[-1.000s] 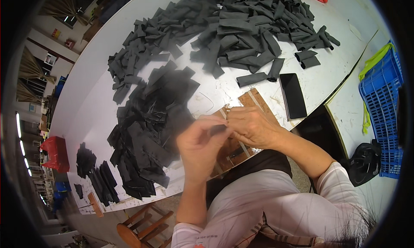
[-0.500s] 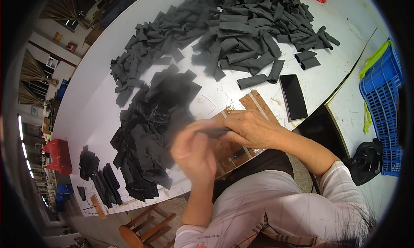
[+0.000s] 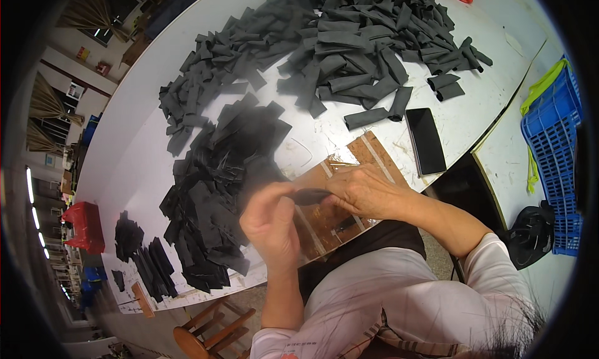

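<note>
Between my two hands is a small dark fabric piece (image 3: pixel 310 197), held above a brown board (image 3: pixel 376 152) with pale strips across it. My left hand (image 3: pixel 269 220) is closed on the piece's left end, and my right hand (image 3: pixel 360 189) pinches its right end. Just left of my left hand lies a heap of flat black fabric pieces (image 3: pixel 209 203). Farther off, a large pile of dark grey rolled fabric tubes (image 3: pixel 349 53) spreads over the white table (image 3: pixel 134 150). A small dark item (image 3: pixel 346 223) rests on the board below my right hand.
A black phone (image 3: pixel 425 140) lies right of the board. Smaller black stacks (image 3: pixel 153 265) and a red container (image 3: pixel 84 227) are at the left. A blue plastic basket (image 3: pixel 552 153) stands at the right, and a wooden stool (image 3: pixel 212 328) is below the table's left edge.
My left hand has shifted slightly left and down, and is less blurred. More of the fabric piece shows between my hands. My right hand has moved a little right and down.
</note>
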Tool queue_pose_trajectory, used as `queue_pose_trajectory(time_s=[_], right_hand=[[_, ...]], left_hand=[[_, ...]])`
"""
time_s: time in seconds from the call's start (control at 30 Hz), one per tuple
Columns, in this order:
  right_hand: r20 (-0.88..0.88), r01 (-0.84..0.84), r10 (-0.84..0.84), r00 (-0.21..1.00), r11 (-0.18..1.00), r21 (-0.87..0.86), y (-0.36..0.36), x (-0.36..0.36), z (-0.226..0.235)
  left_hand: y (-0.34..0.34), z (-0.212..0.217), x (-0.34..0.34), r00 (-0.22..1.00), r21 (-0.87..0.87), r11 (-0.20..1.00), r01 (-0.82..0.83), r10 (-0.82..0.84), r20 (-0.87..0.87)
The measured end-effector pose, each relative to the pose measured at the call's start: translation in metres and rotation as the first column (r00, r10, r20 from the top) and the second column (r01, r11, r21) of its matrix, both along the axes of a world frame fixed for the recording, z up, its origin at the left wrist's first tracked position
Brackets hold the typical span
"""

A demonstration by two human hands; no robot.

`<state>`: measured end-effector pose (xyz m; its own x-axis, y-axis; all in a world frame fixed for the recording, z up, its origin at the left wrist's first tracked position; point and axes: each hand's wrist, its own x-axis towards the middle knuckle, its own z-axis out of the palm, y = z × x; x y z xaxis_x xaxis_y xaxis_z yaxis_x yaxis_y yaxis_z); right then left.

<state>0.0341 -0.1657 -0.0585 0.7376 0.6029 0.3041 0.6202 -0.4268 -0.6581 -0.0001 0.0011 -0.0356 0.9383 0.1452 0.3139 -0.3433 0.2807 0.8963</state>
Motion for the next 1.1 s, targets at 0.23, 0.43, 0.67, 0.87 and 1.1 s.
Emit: queue_pose_trajectory(time_s=[0.23, 0.43, 0.67, 0.87, 1.1], right_hand=[[0.248, 0.058, -0.061, 0.967, 0.998, 0.019, 0.003, -0.002, 0.02], [0.13, 0.015, -0.017, 0.991, 1.0, 0.022, 0.003, 0.001, -0.009], [0.116, 0.058, -0.072, 0.991, 0.991, 0.124, 0.007, -0.002, -0.008], [0.054, -0.119, 0.11, 0.992, 0.976, 0.183, -0.005, 0.021, 0.046], [-0.247, 0.449, -0.378, 0.892, 0.795, 0.408, -0.01, 0.021, 0.037]], left_hand=[[0.007, 0.0, 0.0, 0.999, -0.293, 0.956, -0.004, -0.006, -0.034], [0.007, -0.009, -0.003, 1.0, -0.112, 0.994, 0.014, -0.011, 0.025], [0.007, 0.0, 0.001, 0.999, 0.096, 0.995, -0.034, 0.03, 0.043], [0.018, -0.016, -0.003, 0.966, 0.291, 0.928, -0.234, 0.255, -0.036], [0.039, -0.087, 0.01, 0.809, 0.893, 0.171, -0.416, 0.518, 0.277]])
